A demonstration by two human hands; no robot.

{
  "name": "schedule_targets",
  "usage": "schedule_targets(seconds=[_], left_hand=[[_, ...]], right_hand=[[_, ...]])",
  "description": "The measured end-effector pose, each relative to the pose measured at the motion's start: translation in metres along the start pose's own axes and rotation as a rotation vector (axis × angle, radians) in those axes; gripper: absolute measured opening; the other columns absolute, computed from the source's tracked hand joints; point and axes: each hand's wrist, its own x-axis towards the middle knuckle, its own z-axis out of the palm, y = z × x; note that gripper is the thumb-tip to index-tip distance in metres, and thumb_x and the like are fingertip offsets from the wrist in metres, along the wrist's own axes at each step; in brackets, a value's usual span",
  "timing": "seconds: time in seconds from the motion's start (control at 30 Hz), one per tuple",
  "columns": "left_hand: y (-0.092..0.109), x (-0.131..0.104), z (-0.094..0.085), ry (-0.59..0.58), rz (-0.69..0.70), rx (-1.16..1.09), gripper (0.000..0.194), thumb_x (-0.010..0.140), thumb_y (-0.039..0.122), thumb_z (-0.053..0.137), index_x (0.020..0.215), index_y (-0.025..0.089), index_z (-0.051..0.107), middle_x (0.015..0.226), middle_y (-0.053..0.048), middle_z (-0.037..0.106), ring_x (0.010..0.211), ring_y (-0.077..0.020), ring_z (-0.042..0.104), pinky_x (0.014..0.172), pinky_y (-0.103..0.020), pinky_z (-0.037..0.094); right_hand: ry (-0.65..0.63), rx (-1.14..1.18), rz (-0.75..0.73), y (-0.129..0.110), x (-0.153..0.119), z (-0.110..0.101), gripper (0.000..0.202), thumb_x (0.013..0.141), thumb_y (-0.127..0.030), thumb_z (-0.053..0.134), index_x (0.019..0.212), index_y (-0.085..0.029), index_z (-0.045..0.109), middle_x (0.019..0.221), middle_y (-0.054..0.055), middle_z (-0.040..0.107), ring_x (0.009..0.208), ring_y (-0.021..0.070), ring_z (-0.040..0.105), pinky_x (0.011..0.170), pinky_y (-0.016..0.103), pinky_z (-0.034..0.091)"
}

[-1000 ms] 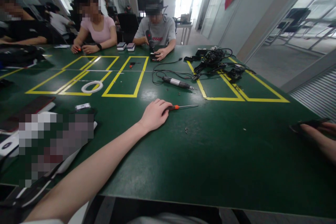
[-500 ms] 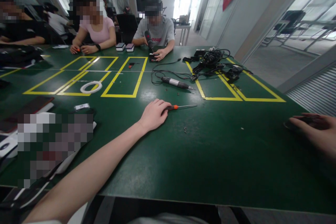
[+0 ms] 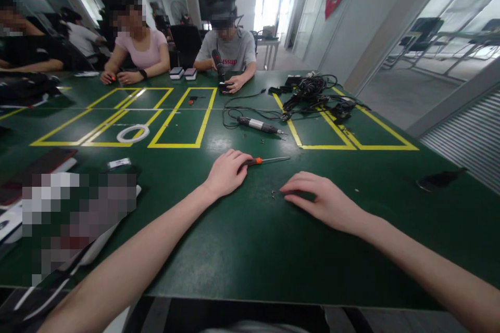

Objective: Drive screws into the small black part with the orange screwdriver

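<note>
My left hand point(image 3: 225, 173) lies on the green table point(image 3: 242, 250) with its fingers curled over the handle of a small screwdriver point(image 3: 261, 161). Its orange collar and thin metal shaft stick out to the right. My right hand point(image 3: 322, 199) rests palm down just right of it, fingers spread and pointing left, holding nothing. Its fingertips are close to a tiny screw point(image 3: 272, 195) on the table. A flat black part point(image 3: 439, 179) lies alone near the right edge.
An electric screwdriver point(image 3: 258, 125) with its cable lies beyond my hands. A tangle of black cables point(image 3: 312, 94) sits at the back right. A white ring point(image 3: 133, 133) lies inside yellow tape rectangles point(image 3: 182, 143). Other people sit across the table.
My right hand let go of the flat black part at the right edge and moved left to the table's middle, beside my left hand. The left hand stayed on the screwdriver.
</note>
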Motion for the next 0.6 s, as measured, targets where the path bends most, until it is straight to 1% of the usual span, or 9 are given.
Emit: schedule_targets(seconds=[0.07, 0.17, 0.23, 0.43, 0.5, 0.6], left_hand=[[0.0, 0.0, 0.0, 0.0, -0.003, 0.002, 0.026, 0.098, 0.016, 0.055, 0.119, 0.02, 0.07, 0.113, -0.007, 0.074, 0.108, -0.0256, 0.065, 0.098, -0.044, 0.055], [0.001, 0.001, 0.001, -0.004, -0.009, 0.009, 0.026, 0.098, 0.015, 0.055, 0.119, 0.02, 0.07, 0.113, -0.007, 0.074, 0.109, -0.0261, 0.065, 0.098, -0.044, 0.055], [0.001, 0.001, 0.001, -0.008, -0.009, 0.008, 0.026, 0.098, 0.016, 0.054, 0.119, 0.02, 0.07, 0.114, -0.007, 0.075, 0.11, -0.0259, 0.065, 0.099, -0.044, 0.055], [0.001, 0.001, 0.001, -0.01, -0.003, -0.002, 0.026, 0.099, 0.016, 0.053, 0.119, 0.021, 0.069, 0.117, -0.006, 0.074, 0.111, -0.0251, 0.064, 0.101, -0.044, 0.054], [0.001, 0.001, 0.001, -0.011, -0.002, -0.001, 0.026, 0.098, 0.016, 0.053, 0.119, 0.021, 0.069, 0.116, -0.006, 0.075, 0.111, -0.025, 0.064, 0.101, -0.044, 0.054], [0.001, 0.001, 0.001, -0.01, 0.002, 0.001, 0.026, 0.098, 0.016, 0.054, 0.119, 0.021, 0.069, 0.115, -0.006, 0.075, 0.11, -0.0251, 0.064, 0.1, -0.043, 0.054]], right_hand=[[-0.07, -0.004, 0.008, 0.002, 0.016, 0.007, 0.016, 0.098, -0.023, 0.063, 0.103, -0.021, 0.078, 0.101, 0.008, 0.077, 0.095, 0.0231, 0.071, 0.086, 0.037, 0.057], [-0.195, 0.015, 0.031, 0.009, 0.03, 0.008, 0.016, 0.097, -0.024, 0.066, 0.105, -0.019, 0.079, 0.094, 0.007, 0.074, 0.083, 0.0205, 0.069, 0.077, 0.033, 0.055], [-0.245, 0.046, 0.025, 0.014, 0.035, 0.008, 0.018, 0.098, -0.027, 0.065, 0.104, -0.019, 0.079, 0.093, 0.007, 0.073, 0.078, 0.0185, 0.067, 0.072, 0.031, 0.053], [-0.223, 0.113, 0.033, 0.024, 0.035, 0.012, 0.024, 0.1, -0.037, 0.062, 0.1, -0.019, 0.079, 0.09, 0.006, 0.071, 0.076, 0.0171, 0.065, 0.07, 0.03, 0.05], [-0.21, 0.129, 0.039, 0.025, 0.035, 0.012, 0.024, 0.1, -0.038, 0.063, 0.098, -0.019, 0.079, 0.09, 0.006, 0.071, 0.076, 0.0173, 0.065, 0.07, 0.03, 0.049], [-0.197, 0.115, 0.035, 0.026, 0.035, 0.013, 0.022, 0.1, -0.034, 0.063, 0.095, -0.019, 0.078, 0.089, 0.006, 0.071, 0.076, 0.0174, 0.064, 0.071, 0.03, 0.049]])
